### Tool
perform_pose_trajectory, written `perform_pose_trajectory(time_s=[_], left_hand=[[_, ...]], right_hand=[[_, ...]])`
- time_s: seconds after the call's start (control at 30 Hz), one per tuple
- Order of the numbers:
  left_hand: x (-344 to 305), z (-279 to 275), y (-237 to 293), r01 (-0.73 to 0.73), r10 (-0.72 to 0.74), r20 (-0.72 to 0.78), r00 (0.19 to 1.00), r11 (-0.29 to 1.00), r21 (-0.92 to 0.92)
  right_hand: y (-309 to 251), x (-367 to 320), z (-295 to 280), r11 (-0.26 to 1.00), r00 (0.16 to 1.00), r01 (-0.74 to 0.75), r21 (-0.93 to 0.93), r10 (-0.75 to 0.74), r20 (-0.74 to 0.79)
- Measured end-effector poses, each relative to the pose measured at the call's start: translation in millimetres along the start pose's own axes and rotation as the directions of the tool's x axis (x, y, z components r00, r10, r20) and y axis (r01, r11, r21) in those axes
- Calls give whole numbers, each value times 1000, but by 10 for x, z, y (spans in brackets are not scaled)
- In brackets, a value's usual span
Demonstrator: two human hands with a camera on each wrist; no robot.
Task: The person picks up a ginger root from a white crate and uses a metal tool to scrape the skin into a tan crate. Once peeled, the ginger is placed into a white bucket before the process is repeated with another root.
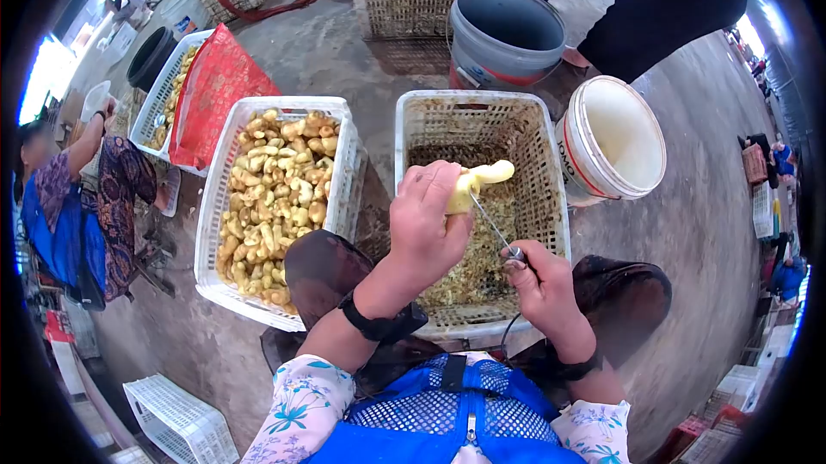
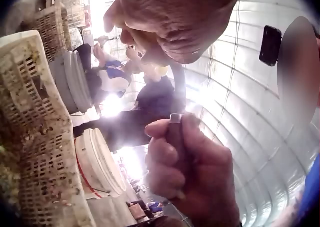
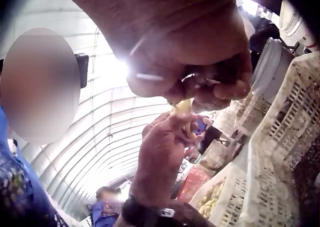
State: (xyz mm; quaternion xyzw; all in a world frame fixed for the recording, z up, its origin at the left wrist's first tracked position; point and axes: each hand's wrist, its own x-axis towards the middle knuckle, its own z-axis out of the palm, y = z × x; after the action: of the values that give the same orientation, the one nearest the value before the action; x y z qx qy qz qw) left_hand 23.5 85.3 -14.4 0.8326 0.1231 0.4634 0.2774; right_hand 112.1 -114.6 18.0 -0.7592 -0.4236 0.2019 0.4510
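Observation:
A pale yellow piece of ginger point(image 1: 492, 173) is gripped in the left hand point(image 1: 428, 221), its knobbed end sticking out to the right. The right hand point(image 1: 547, 290) holds a tool by its dark handle point(image 1: 515, 253); the thin metal shaft point(image 1: 489, 221) reaches up to the ginger's underside. Both hands are above a white crate point(image 1: 483, 99) with scraps point(image 1: 482, 270) on its bottom. In the left wrist view the right hand point(image 2: 192, 172) is curled round the handle. The right wrist view shows the left hand point(image 3: 162, 152) with the ginger point(image 3: 184, 106) partly hidden.
To the left stands a white crate point(image 1: 209, 232) full of ginger point(image 1: 277, 197). Beyond it are a red bag point(image 1: 215, 98) and another crate. A white bucket point(image 1: 618, 139) and a grey bucket point(image 1: 508, 34) stand at the right and back. A seated person point(image 1: 64, 206) is at far left.

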Motion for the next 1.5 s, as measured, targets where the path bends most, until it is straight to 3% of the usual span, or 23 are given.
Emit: perform_pose_trajectory(time_s=[0.03, 0.1, 0.2, 0.27, 0.3, 0.33, 0.43, 0.63, 0.73, 1.03, 1.13, 1.23, 1.33, 1.43, 1.5], left_hand=[[-4, -22, 27, 202, -187, 103, 977, 966, -159], [-6, -105, 107, 593, -467, 377, 800, 714, -373], [-62, -50, 40, 661, -483, 452, 750, 576, -480], [-84, 36, 22, 381, -328, 208, 921, 866, -325], [-79, 67, 22, 222, -205, 100, 974, 953, -205], [-59, 75, 23, 185, -174, 72, 982, 964, -192], [-55, 16, 21, 368, -303, 239, 922, 878, -307], [-24, -20, -26, 538, -340, 451, 825, 715, -446], [58, -129, -10, 644, -330, 597, 731, 622, -445], [116, -245, -49, 682, -268, 692, 670, 590, -432], [110, -232, 25, 750, -392, 648, 653, 458, -478], [33, -183, -25, 789, -427, 668, 610, 249, -562], [23, -153, -33, 771, -456, 642, 617, 189, -608], [47, -170, 28, 653, -462, 463, 756, 578, -489], [61, -175, 38, 592, -423, 422, 802, 653, -472]], right_hand=[[28, 6, -4, 999, 1000, 24, -31, -24, -7], [99, 23, -25, 993, 997, 70, -90, -72, -16], [39, 47, -131, 977, 993, 119, -174, -120, 7], [62, 51, -167, 982, 996, 93, -166, -91, 16], [73, 53, -179, 983, 997, 81, -162, -78, 20], [93, 54, -182, 984, 997, 75, -165, -73, 15], [62, 90, -254, 966, 995, 99, -240, -89, 50], [77, 120, -496, 858, 969, 248, -449, -215, 124], [0, 166, -640, 802, 938, 346, -487, -279, 207], [-216, 263, -787, 679, 893, 449, -581, -349, 283], [-221, 255, -719, 686, 901, 430, -586, -367, 232], [-179, 260, -573, 709, 910, 400, -581, -383, 159], [-158, 256, -485, 759, 925, 365, -539, -360, 119], [-110, 209, -416, 829, 946, 314, -462, -313, 82], [-68, 191, -379, 849, 950, 300, -436, -309, 53]])
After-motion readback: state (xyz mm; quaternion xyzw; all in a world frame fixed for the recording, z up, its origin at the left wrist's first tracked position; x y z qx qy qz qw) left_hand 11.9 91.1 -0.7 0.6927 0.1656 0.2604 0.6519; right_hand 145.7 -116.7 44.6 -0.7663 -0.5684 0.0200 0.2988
